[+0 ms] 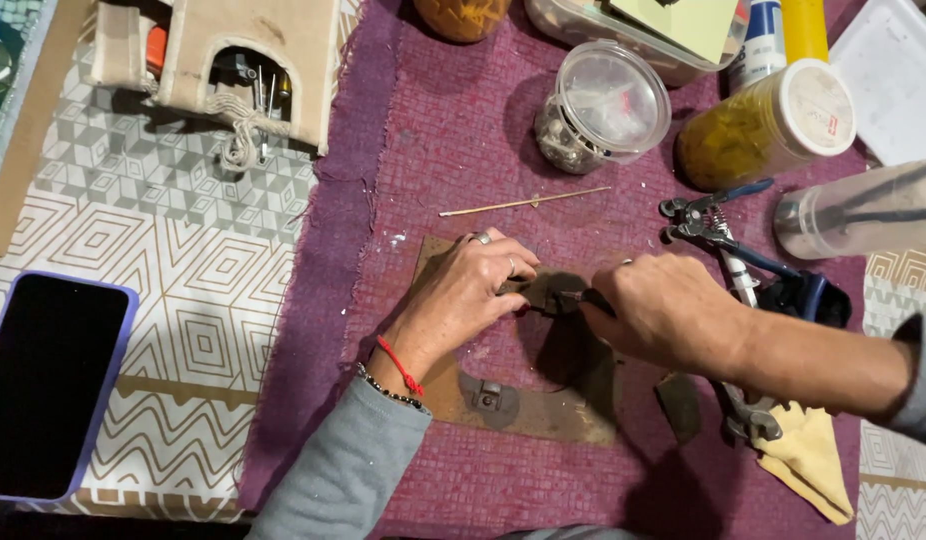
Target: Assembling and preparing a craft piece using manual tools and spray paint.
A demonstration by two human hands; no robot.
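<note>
Left hand [471,285], grey sleeve, red cord and bead bracelet at the wrist, lies flat-fingered on a small dark brown leather piece [551,292], fingertips pressing it down onto the worn brown board [543,405]; judged, this pins it steady for the other hand.

Right hand [668,310] comes in from the right, grip pressed together around a thin dark tool [583,297] whose tip meets the leather piece just beside the left fingertips.

The piece sits mid-cloth on the purple woven mat [453,130] covering the surface. Its long axis appears to run left to right, though both hands hide its ends.

Blue-handled pliers [718,225], a thin wooden stick [528,202] and a clear lidded plastic tub [603,105] lie beyond, within reach yet apart from the work.
</note>
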